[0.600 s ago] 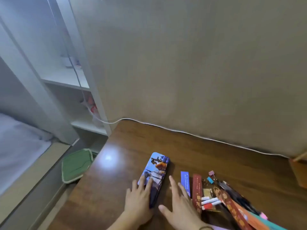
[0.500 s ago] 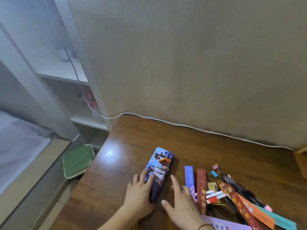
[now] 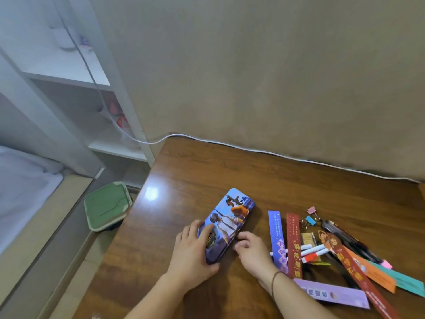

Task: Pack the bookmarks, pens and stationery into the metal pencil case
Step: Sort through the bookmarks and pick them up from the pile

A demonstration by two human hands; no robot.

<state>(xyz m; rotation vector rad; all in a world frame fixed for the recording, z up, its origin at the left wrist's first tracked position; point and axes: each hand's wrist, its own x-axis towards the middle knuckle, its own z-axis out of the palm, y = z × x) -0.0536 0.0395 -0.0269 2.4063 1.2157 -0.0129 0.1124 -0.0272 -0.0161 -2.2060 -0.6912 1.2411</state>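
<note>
Currently, the head view, the only one supplied, shows the task at its start: nothing is packed.

Head view, container. The metal pencil case (image 3: 226, 225) lies flat on the wooden desk (image 3: 207, 171) with its printed lid down and closed. No item is visible inside or on top of it.

Head view, hands. The left hand (image 3: 192, 250) grips the near end of the pencil case, fingers laid over the lid and thumb under the near corner. The right hand (image 3: 250, 249) is at the right long edge of the pencil case, fingers curled against the rim; whether they have caught the lid seam cannot be told. Judged from this posture, the step in hand is opening the lid.

Head view, items left to pack. All lie loose on the desk, to the right of the pencil case:
- bookmarks: a purple one (image 3: 277, 238) nearest the pencil case, a dark red one (image 3: 294, 245) just beside it, more fanned out beyond;
- pens (image 3: 315, 253), partly under the bookmarks;
- binder clips (image 3: 310, 218), behind the pens.

Remaining: open the lid, load every item, close the lid.
</note>
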